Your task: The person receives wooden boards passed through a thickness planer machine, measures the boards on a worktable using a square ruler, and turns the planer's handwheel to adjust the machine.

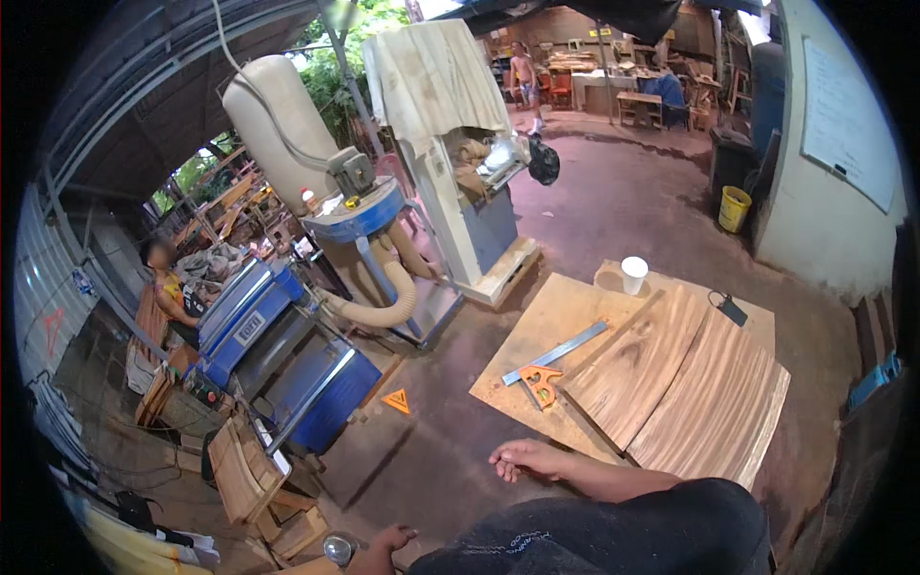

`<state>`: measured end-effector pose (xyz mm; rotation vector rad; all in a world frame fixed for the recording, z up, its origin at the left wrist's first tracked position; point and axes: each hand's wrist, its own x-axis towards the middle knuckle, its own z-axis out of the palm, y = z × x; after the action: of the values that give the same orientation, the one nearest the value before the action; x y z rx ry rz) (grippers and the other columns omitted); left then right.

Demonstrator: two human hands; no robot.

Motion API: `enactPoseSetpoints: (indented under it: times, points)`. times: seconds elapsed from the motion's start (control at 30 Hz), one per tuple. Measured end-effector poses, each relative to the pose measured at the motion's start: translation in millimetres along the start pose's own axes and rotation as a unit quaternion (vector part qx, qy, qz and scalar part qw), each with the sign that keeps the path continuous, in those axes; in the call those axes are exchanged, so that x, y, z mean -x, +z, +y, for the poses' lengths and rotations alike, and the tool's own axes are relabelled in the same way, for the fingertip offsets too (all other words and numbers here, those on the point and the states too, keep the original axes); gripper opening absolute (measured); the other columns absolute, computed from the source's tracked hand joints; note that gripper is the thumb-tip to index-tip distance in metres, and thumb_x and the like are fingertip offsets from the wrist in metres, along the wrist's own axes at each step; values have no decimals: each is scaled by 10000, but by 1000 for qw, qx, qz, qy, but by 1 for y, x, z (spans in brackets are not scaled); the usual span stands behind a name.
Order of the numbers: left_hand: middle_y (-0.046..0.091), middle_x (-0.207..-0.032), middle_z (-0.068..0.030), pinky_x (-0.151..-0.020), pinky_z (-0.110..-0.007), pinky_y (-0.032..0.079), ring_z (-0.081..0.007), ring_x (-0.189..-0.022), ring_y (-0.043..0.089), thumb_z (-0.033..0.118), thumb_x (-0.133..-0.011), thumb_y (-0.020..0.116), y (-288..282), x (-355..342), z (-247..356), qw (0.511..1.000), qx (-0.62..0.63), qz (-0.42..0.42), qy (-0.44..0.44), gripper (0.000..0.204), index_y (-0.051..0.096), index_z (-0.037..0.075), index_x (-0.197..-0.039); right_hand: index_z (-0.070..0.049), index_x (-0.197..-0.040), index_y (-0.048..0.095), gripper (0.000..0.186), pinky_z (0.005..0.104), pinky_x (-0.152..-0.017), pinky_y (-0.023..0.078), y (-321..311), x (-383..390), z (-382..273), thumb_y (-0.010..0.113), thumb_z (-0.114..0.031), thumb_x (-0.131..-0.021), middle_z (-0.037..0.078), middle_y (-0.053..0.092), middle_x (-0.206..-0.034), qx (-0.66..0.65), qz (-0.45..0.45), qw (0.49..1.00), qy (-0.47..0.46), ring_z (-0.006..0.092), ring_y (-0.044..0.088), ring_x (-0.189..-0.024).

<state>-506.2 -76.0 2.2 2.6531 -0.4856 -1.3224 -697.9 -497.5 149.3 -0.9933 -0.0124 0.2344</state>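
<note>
My right hand [522,460] hangs beside the near left edge of a plywood-topped table [517,335], fingers loosely curled with nothing visible in them. Lower and to the left, my left hand [391,539] is partly stretched out and appears bare, near a round shiny object [338,548]. On the table lie two grained wooden boards [714,407], side by side with a dark seam between them. A combination square with an orange head [541,385] and a steel rule [565,349] rests left of them. A white cup [633,275] and a small black object [730,309] sit beyond.
A blue planer-like machine [321,398] stands left, beside a hose-fitted dust collector [359,222]. A cloth-draped machine [441,86] is behind. An orange triangle [396,401] shows near the floor. One person [172,297] is at left, another [524,77] far back. A yellow bucket [734,209] stands right.
</note>
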Motion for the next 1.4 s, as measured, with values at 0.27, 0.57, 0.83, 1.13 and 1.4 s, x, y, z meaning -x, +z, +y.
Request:
enactPoseSetpoints:
  times: [0.27, 0.57, 0.83, 1.13, 1.4]
  points:
    - [660, -970, -210, -725, -405, 532, -272, -701, 650, 451, -800, 663, 19, 5, -58, 980, 190, -11, -54, 600, 598, -7, -1182, -39, -1115, 567, 310, 241, -653, 478, 15, -48, 7, 486, -306, -979, 0, 587, -849, 100, 70, 990, 72, 86, 563, -753]
    - [613, -1156, -195, -903, -399, 454, -314, -1044, 596, 499, -833, 589, -22, -12, -132, 975, 170, 132, 63, 623, 558, 37, -1250, 2, -1149, 564, 365, 280, -696, 510, 59, -157, -2, 564, -295, -937, 70, 632, -890, 264, 67, 957, 100, 144, 614, -777]
    - [570, -1211, -253, -951, -390, 433, -356, -1119, 557, 373, -800, 635, 10, 15, -253, 927, 365, 79, -38, 584, 552, -30, -1216, -16, -1083, 579, 309, 250, -648, 481, 117, -263, 3, 574, -289, -937, 31, 599, -828, 309, 83, 931, 177, 111, 575, -735]
    - [529, -1260, -258, -999, -431, 406, -382, -1174, 512, 360, -784, 621, 59, -13, -305, 889, 363, 212, -181, 622, 506, -18, -1264, -18, -1155, 564, 341, 278, -696, 490, 133, -355, 19, 582, -274, -931, 33, 616, -881, 435, -14, 863, 257, 129, 597, -794]
    - [339, -1434, -232, -1120, -436, 234, -376, -1349, 284, 366, -807, 645, -109, -48, -234, 886, 219, 386, -133, 703, 389, 21, -1364, -1, -1232, 526, 431, 300, -678, 506, 53, -488, -13, 646, -228, -885, 70, 635, -947, 376, -24, 904, 202, 157, 622, -819]
